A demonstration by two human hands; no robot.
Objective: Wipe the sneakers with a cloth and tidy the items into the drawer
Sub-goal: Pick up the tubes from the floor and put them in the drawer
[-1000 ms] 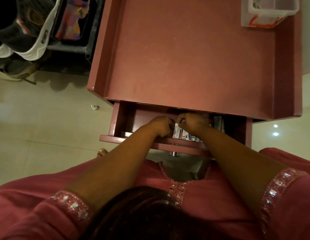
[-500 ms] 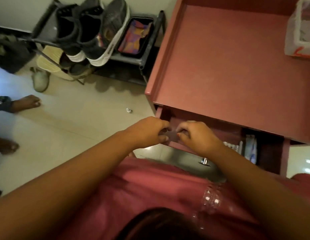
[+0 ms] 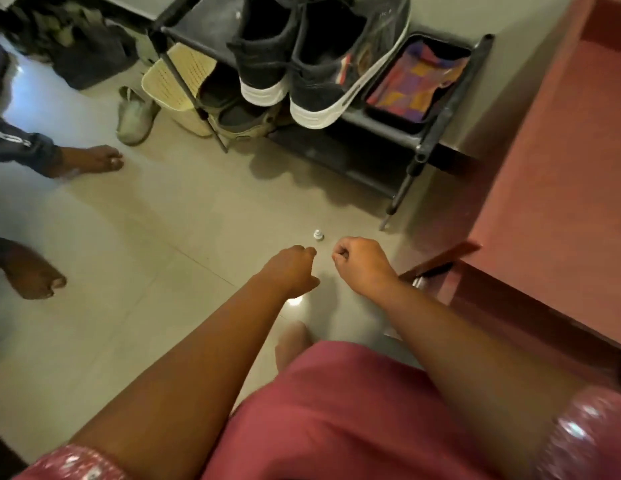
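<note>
Both hands are out over the floor [image 3: 170, 244] in front of the shoe rack [image 3: 437, 109]. The left hand [image 3: 291, 268] has its fingers curled in tight, and nothing shows in its grasp. The right hand [image 3: 361, 265], just beside it, is fisted too, thumb against the bent fingers; whether something tiny sits pinched in there, I cannot tell. Just beyond the knuckles, nearer the rack, a small white cap-like thing [image 3: 317, 234] lies on the tiles.

On the rack's upper shelf stand the black sneakers [image 3: 302, 64] with white soles, heels towards the camera, side by side and touching. To their right, on the same shelf, a dark tray holds the bright patchwork cloth [image 3: 416, 81]. Under the sneakers, on the lower level, more shoes and a pale yellow basket [image 3: 174, 84].

To the right of the rack stands the pink cabinet [image 3: 551, 188], its drawer [image 3: 437, 261] showing only a corner behind the right wrist. Left of the rack, another person's bare feet [image 3: 90, 161].
</note>
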